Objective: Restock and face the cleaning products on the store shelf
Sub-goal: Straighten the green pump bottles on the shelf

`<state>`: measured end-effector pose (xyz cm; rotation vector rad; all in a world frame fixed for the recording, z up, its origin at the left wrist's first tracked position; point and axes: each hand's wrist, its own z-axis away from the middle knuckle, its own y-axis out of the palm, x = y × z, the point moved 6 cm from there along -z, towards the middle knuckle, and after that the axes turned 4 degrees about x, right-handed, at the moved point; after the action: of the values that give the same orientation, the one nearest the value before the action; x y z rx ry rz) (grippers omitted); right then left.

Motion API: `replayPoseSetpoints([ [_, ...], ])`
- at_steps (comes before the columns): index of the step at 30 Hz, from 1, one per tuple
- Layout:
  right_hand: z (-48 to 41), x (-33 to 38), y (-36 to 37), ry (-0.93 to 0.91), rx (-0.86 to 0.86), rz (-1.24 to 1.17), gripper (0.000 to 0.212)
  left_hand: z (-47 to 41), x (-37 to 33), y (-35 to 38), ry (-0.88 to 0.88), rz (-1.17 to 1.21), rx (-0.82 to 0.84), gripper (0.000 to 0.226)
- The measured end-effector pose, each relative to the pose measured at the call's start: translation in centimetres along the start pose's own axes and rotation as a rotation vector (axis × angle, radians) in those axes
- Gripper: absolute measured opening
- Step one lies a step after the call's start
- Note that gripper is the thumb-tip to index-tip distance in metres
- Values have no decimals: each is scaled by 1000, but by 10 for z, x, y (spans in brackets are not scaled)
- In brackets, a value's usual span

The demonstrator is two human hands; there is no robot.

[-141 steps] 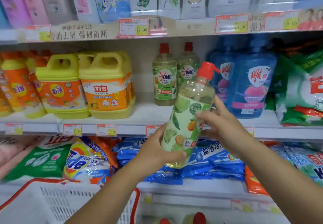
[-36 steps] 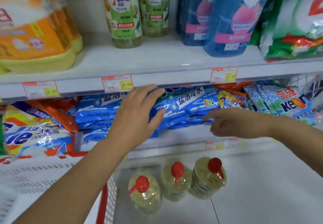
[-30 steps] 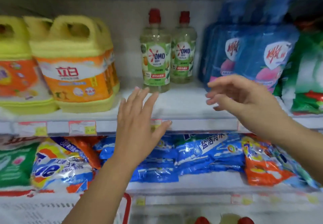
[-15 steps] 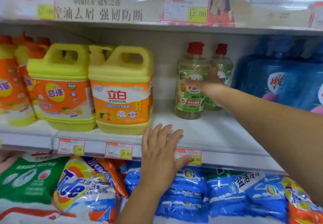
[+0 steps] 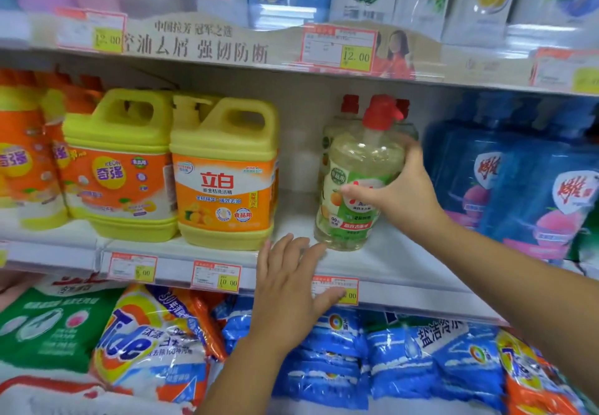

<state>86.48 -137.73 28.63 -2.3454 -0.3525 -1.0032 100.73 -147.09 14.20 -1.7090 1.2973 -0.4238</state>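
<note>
A clear dish-soap bottle (image 5: 356, 168) with a red pump cap and green label stands at the front of the middle shelf (image 5: 389, 265). My right hand (image 5: 402, 194) grips it around the middle, thumb across the label. Two more red-capped bottles (image 5: 348, 106) stand right behind it, mostly hidden. My left hand (image 5: 291, 288) rests with spread, straight fingers on the shelf's front edge, just left of the bottle's base, holding nothing.
Yellow detergent jugs (image 5: 223, 174) stand left of the bottle with a gap between. Blue refill pouches (image 5: 518, 181) crowd the right. Blue and Tide powder bags (image 5: 152, 346) fill the shelf below. Price tags (image 5: 215, 277) line the edge. Pouches hang above.
My right hand has drawn one bottle from the back of the shelf forward to its front edge. My left hand stays on the shelf edge.
</note>
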Motion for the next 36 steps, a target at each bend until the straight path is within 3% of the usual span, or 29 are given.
replayPoseSetpoints([
  [3, 36, 22, -13, -105, -9, -15, 100, 3, -3, -12, -33, 117, 48, 80],
  [8, 71, 49, -51, -146, -8, -189, 100, 17, -25, -50, -90, 522, 119, 100],
  [13, 100, 23, -65, 54, 175, -537, 109, 33, -71, -54, -5, 1095, 465, 83],
  [15, 118, 1, -61, 150, 253, -606, 107, 45, -79, -40, -62, 1133, 527, 75],
  [18, 134, -20, -60, 302, 337, -638, 82, 63, -86, -13, -191, 1109, 453, 71],
  [22, 133, -32, -69, 429, 251, -396, 95, 81, -99, 10, -246, 939, 293, 72],
  [24, 137, -41, -73, 435, 117, -368, 78, 86, -105, 13, -205, 770, 248, 75],
  [27, 143, -53, -78, 385, 53, -427, 46, 87, -110, 17, -132, 705, 352, 88],
  [30, 139, -51, -86, 313, 179, -522, 59, 79, -107, 11, -112, 765, 558, 92],
  [33, 136, -49, -88, 267, 307, -717, 74, 71, -101, 12, -180, 987, 674, 97],
  [36, 136, -46, -85, 275, 386, -793, 85, 76, -102, 13, -232, 1193, 732, 84],
])
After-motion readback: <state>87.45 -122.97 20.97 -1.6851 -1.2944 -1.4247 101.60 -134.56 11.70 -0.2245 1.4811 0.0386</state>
